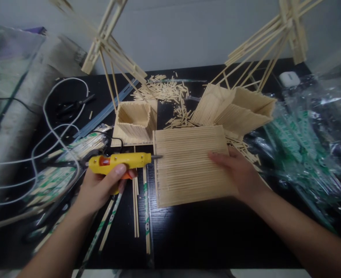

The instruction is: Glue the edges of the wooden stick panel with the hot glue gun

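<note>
My left hand point(103, 185) is wrapped round the handle of a yellow hot glue gun point(130, 159), fingers near its orange trigger. The metal nozzle points right and lies over the left edge of a flat panel point(190, 166) made of wooden sticks set side by side; whether it touches cannot be seen. My right hand point(237, 170) grips that panel by its right side, thumb on top and the other fingers hidden beneath. Held above the black table, the panel is slightly tilted. Behind it stand two stick-built models with open boxes, the left box point(134, 119) and the right box point(242, 110).
Cut stick pieces point(167, 90) are heaped at the back of the black table point(216, 235). Wrapped chopsticks point(146, 216) lie in front and at left, near a looped white cable point(44, 112) and black-handled scissors point(69, 110). Plastic wrappers point(303, 143) pile up at right.
</note>
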A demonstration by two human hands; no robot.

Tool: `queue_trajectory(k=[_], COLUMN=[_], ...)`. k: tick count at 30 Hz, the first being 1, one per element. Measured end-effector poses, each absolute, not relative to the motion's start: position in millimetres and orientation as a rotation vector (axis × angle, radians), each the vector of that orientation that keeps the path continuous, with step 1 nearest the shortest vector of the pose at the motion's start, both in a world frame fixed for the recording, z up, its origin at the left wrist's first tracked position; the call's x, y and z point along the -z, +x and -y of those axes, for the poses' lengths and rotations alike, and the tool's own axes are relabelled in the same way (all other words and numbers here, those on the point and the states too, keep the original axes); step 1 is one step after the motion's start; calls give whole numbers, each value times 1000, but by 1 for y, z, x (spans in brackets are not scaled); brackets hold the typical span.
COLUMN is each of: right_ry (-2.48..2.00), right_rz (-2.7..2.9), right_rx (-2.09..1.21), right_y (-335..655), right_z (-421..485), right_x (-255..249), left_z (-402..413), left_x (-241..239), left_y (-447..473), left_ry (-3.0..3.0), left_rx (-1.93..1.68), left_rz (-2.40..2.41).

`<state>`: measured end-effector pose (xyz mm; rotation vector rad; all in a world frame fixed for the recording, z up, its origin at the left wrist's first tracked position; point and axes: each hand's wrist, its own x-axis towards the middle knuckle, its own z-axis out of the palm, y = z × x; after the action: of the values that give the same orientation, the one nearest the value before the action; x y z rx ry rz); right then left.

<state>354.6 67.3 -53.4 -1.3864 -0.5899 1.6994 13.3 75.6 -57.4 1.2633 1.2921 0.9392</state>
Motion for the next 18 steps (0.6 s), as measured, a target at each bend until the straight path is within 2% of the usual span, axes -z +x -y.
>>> queue_trajectory(k=[18], right_ry=[-1406], right_rz=[496], right_rx=[-1660], right_y=[353], right_z=[-73], right_x=[49], left_z=[-77], left_x=[54], left_y=[15], left_ry=[1336], left_rx=[-797], left_rz=[-1138])
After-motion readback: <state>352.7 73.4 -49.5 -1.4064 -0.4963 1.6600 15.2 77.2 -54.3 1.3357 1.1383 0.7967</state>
